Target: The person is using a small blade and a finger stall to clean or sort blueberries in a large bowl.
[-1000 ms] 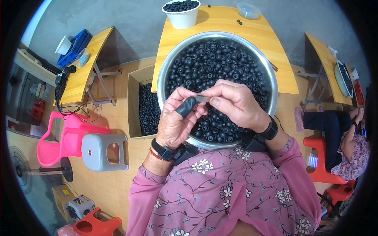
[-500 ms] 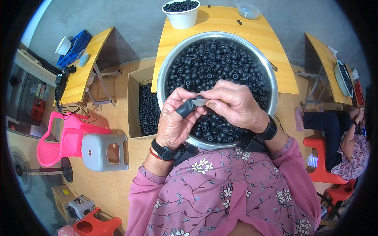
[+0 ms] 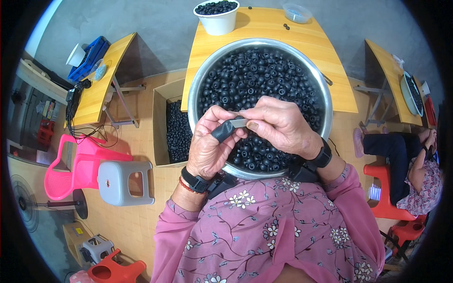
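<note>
Over the metal basin (image 3: 325, 101) full of small black ring-shaped parts (image 3: 255, 70), both hands meet at their fingertips. My left hand (image 3: 207, 139) is closed around a black-wrapped piece (image 3: 222, 132); whether it is a handle or a finger cover I cannot tell. From it a flat metal strip (image 3: 239, 122), like a short blade, reaches toward my right thumb. My right hand (image 3: 283, 125) is closed in a pinch at the strip's far end. What lies between the fingertips is mostly hidden.
Under the basin stands a wooden table (image 3: 339, 89) with a white tub (image 3: 219, 22) of black parts and a clear bowl (image 3: 297, 14). A cardboard box (image 3: 160, 113) of parts is at left, near a grey stool (image 3: 120, 184) and pink chair (image 3: 80, 165). Another person (image 3: 420, 174) sits right.
Almost nothing differs. My fingertips have shifted very slightly around the metal strip; both hands keep their places over the basin.
</note>
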`<state>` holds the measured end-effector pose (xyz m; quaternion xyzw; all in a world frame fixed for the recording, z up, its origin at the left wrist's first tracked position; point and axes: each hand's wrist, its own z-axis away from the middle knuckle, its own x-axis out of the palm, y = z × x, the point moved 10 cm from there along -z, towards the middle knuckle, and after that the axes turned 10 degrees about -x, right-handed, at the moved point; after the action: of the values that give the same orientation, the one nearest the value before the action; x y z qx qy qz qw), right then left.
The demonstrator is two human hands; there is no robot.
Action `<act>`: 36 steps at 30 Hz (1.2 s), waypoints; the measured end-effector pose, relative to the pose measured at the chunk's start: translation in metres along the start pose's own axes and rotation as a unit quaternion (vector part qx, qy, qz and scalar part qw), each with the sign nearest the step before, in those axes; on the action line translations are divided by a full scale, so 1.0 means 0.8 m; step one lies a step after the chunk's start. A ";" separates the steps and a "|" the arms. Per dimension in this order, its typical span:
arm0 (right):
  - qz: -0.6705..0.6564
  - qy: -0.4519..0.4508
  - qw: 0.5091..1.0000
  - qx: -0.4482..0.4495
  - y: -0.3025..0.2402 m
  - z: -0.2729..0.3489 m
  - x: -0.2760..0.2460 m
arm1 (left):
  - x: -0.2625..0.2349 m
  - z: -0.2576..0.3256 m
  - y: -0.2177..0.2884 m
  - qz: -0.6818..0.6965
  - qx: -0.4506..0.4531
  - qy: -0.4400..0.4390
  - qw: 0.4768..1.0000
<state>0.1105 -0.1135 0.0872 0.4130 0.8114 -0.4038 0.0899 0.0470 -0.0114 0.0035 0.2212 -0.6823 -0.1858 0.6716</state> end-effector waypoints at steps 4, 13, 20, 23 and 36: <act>-0.003 -0.002 1.000 -0.003 -0.005 -0.002 -0.001 | 0.000 0.000 0.000 0.001 -0.005 0.008 1.000; 0.015 -0.011 0.999 0.026 0.010 -0.001 -0.004 | 0.005 -0.001 0.005 -0.017 0.027 -0.007 0.999; -0.027 0.072 0.989 0.127 0.035 0.007 -0.021 | 0.009 -0.001 0.007 -0.018 0.032 -0.009 0.999; -0.097 0.103 0.976 0.166 0.043 0.016 -0.016 | 0.008 -0.002 0.004 -0.005 0.016 -0.013 1.000; -0.168 0.003 0.977 0.131 0.023 0.004 0.004 | 0.006 -0.004 -0.008 -0.040 -0.037 0.016 0.998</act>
<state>0.1218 -0.1073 0.0729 0.2805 0.8095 -0.5145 -0.0367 0.0507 -0.0196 0.0040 0.2267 -0.6543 -0.2342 0.6824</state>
